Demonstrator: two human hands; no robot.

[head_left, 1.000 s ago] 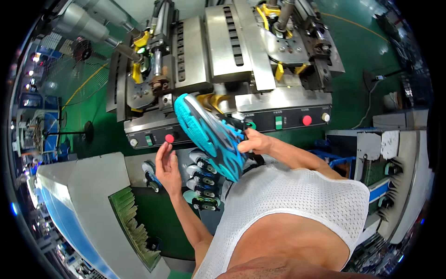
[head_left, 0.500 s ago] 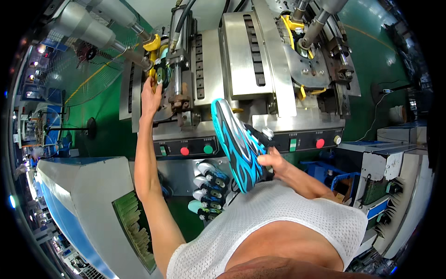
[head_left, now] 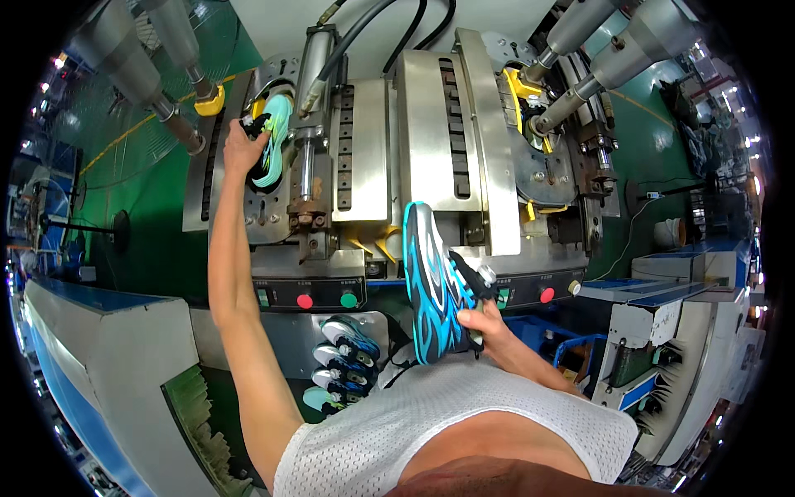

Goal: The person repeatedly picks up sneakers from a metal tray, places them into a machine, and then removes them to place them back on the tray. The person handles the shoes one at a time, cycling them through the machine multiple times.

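My left hand (head_left: 243, 149) reaches to the machine's left station and has its fingers closed on a mint-green soled shoe (head_left: 280, 132). That shoe lies tilted with its sole showing, and its upper is mostly hidden by the hand and the sole. Close to my body, my right hand (head_left: 487, 328) grips a blue, black and silver shoe (head_left: 431, 286) by its upper. Its patterned sole faces left and up, with the toe pointing away from me.
A steel two-station press (head_left: 431, 124) stands ahead, with a button panel (head_left: 323, 293) along its front. Grey cylinders (head_left: 124, 66) flank the left station, others (head_left: 646, 50) the right. Several shoes (head_left: 348, 352) sit below the panel. White machines (head_left: 108, 340) stand either side.
The left station's yellow-tipped clamp has drawn back to the left, off the shoe. My left hand has tipped that shoe so its sole shows. The right hand still holds its shoe.
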